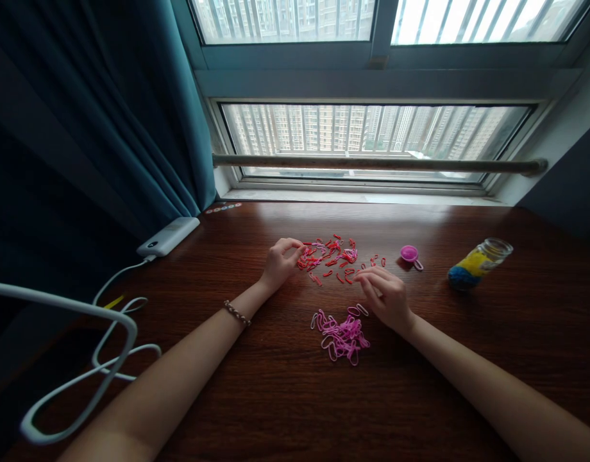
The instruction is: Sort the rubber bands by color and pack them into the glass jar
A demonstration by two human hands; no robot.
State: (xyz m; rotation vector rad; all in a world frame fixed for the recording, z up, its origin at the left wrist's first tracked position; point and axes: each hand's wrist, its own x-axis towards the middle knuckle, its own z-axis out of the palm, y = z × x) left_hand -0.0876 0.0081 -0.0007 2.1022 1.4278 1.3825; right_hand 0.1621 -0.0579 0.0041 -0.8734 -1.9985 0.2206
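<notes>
A loose spread of red and pink paper clips (331,256) lies on the dark wooden table. My left hand (279,263), with a braided bracelet at the wrist, is at the left edge of this spread, thumb and forefinger brought together beside red clips. At its lower right edge is my right hand (387,294), fingers curled and tips pinched close to the red clips. Whether either hand holds a clip is too small to tell. Nearer to me sits a separate pile of pink paper clips (345,337), below and left of my right hand.
A pink scoop (409,253) and a tilted glass jar (480,264) with yellow and blue contents are to the right. On the left are a white power bank (168,236), its looping white cable (100,359) and a blue curtain (155,115). A window rail (372,163) runs behind the table.
</notes>
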